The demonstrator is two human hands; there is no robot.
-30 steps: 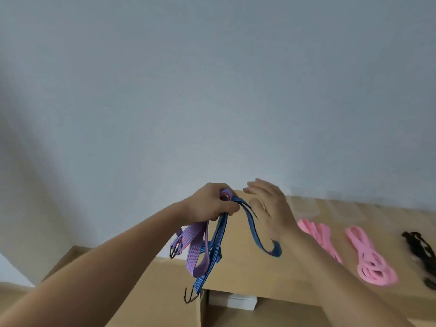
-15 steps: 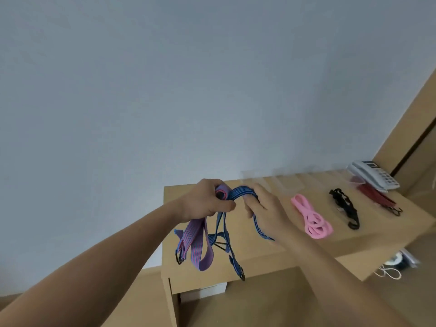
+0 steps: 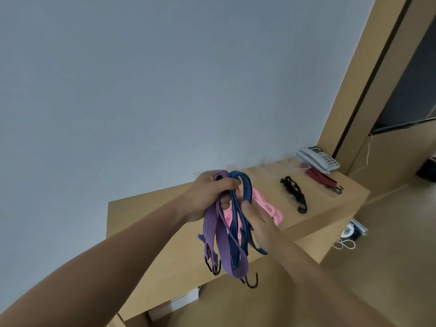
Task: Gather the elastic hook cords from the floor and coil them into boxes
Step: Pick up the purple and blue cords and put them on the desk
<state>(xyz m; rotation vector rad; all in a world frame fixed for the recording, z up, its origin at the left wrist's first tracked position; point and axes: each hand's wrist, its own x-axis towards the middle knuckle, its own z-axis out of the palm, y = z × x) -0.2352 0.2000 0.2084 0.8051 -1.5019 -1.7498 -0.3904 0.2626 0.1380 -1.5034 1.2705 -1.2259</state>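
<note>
Two striped hook cords are hanging folded from the left hand (image 3: 210,197); three more are lying beyond the hands.

The purple-pink flat cord (image 3: 220,241) is looping over the left hand's fingers and drooping in long folds below it, dark metal hooks (image 3: 213,267) dangling at the bottom. The blue striped cord (image 3: 238,220) is arching out of the same grip and trailing down between both hands, brushing the right hand (image 3: 262,223); whether that hand is gripping it is unclear. The pink cord (image 3: 271,208) is lying coiled just behind the right hand. The black cord (image 3: 295,192) is lying bunched farther right of it, and the red cord (image 3: 322,179) is stretching out beyond that.
</note>
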